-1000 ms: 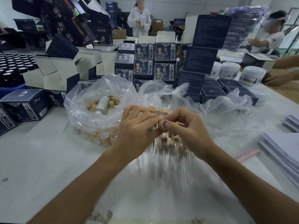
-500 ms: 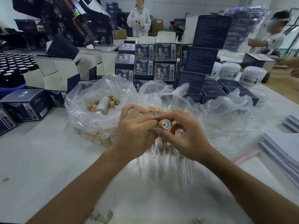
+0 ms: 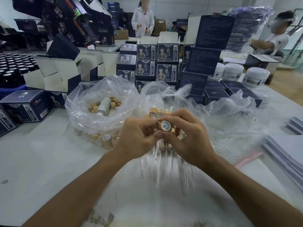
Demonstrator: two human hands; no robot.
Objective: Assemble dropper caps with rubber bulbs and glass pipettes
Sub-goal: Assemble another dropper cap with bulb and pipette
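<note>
Tan wooden dropper cap with white liner (image 3: 164,125): open end faces camera, axis toward viewer; pinched jointly by left hand (image 3: 137,138) and right hand (image 3: 188,136).

white table (image 3: 41,161) | on it: plastic bags (image 3: 98,95), pipettes (image 3: 155,169), navy boxes (image 3: 27,104), jars (image 3: 255,77)

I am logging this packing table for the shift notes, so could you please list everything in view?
cap: one, tan with white inside, pinched between both hands
loose caps: many, tan, in the clear bag left of centre
small bottle: one, pale, lying on those caps
glass tubes: many, clear, on the table under the hands
boxes: many, dark blue, stacked behind
jars: several, white, far right
paper stacks: pale, right edge
dark bottles: many, far left
other people: two, background
left hand: grip on cap
right hand: grip on cap
</note>
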